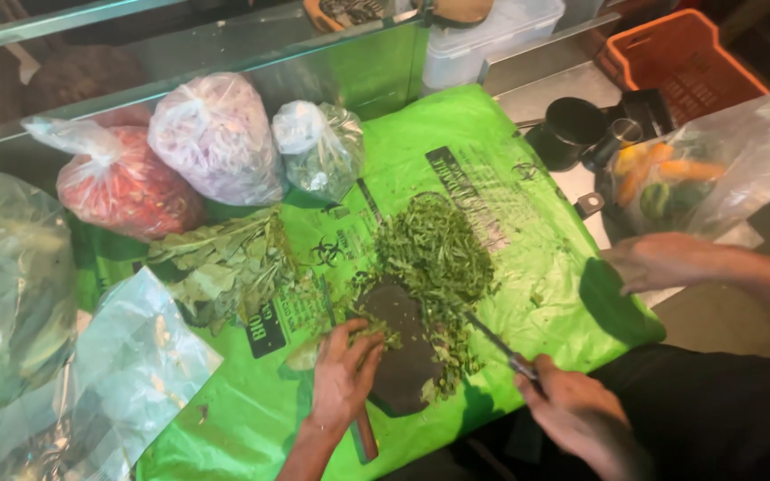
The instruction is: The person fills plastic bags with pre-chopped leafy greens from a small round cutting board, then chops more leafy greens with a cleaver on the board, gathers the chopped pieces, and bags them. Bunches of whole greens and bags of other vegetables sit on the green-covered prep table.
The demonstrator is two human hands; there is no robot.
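Our left hand (342,374), fingers curled, presses chopped greens (434,258) onto the dark cutting board (403,343) near centre. Our right hand (572,410) grips a knife (496,343) just right. Another person's hand (661,260) rests open, far right.

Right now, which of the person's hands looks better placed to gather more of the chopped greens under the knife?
Probably the left hand: it rests on the dark cutting board, touching the chopped greens. The right hand is busy gripping the knife, blade angled into the pile.
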